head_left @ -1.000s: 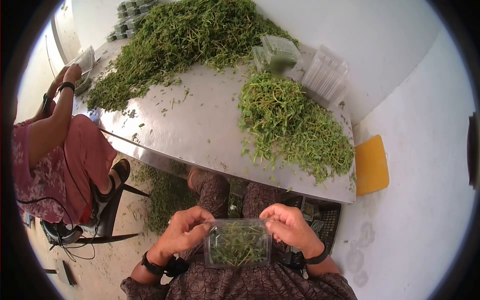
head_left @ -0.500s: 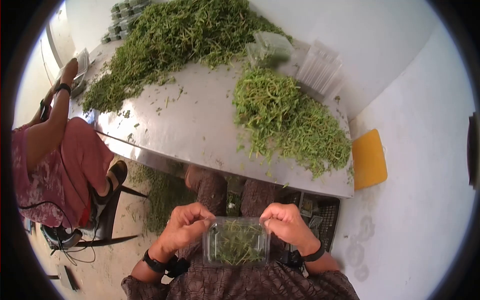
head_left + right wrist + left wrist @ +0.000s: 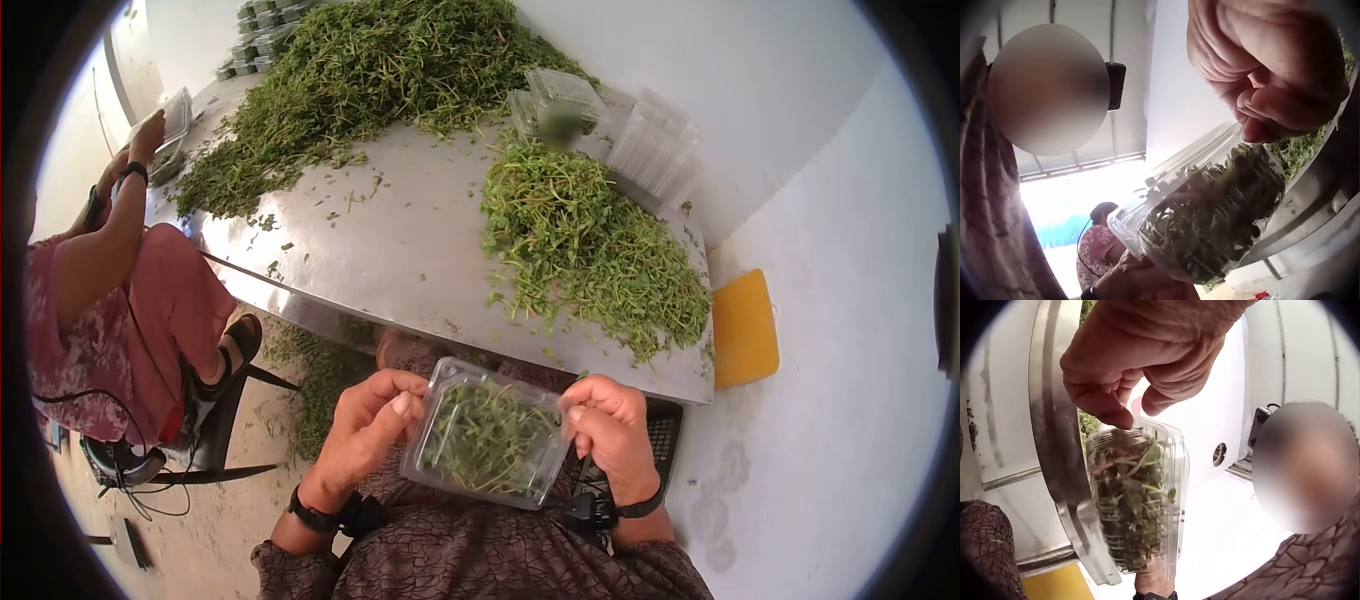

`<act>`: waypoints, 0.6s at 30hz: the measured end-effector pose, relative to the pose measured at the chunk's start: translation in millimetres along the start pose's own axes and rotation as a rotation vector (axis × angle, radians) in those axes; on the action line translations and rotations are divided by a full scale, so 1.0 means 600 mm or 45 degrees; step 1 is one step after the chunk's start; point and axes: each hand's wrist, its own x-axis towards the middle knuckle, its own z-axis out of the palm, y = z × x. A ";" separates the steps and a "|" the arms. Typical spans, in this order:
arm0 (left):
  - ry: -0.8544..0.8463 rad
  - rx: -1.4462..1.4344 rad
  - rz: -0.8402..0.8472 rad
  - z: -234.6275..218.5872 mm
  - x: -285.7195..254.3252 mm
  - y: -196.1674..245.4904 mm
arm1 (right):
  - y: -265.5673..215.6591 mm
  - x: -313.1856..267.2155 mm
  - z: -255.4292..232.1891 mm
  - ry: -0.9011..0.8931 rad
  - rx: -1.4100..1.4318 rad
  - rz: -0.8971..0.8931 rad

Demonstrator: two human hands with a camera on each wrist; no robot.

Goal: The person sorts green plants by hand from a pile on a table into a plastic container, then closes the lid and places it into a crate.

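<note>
A clear plastic box (image 3: 488, 432) full of green stems and leaves is held tilted above the lap, its right side lower in the head view. My left hand (image 3: 366, 428) pinches its upper left edge between thumb and fingers, and my right hand (image 3: 614, 432) pinches the upper right edge. From the left wrist, the left hand (image 3: 1147, 356) grips one end of the box (image 3: 1132, 500). In the right wrist view the right hand (image 3: 1272, 69) holds a corner of the box (image 3: 1210, 219), whose lid lies over the greens.
On the metal table (image 3: 370, 260) lie a large heap of greens (image 3: 370, 70) and a smaller heap (image 3: 590, 250). Empty clear boxes (image 3: 655, 150) stand behind the smaller one. A seated person (image 3: 110, 340) is at the left, a yellow board (image 3: 745, 330) at the right.
Both hands have raised the box from the lap towards the table edge and tilted it, its left side now higher. The view has shifted slightly.
</note>
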 end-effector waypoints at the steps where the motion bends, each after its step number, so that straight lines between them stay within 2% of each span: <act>1: 0.001 -0.014 0.046 -0.001 0.001 0.002 | -0.002 0.002 -0.001 -0.006 -0.002 -0.003; 5: 0.042 0.023 0.196 -0.006 0.005 0.006 | -0.008 0.017 -0.002 0.068 0.174 -0.132; 8: 0.055 0.012 0.152 -0.011 0.003 0.011 | -0.016 0.029 0.001 0.141 0.284 -0.150; 12: 0.056 0.014 0.235 -0.006 0.012 0.016 | -0.024 0.045 0.016 0.175 0.347 -0.185; 18: -0.037 -0.065 0.239 0.008 0.037 0.021 | -0.033 0.070 0.040 0.201 0.450 -0.220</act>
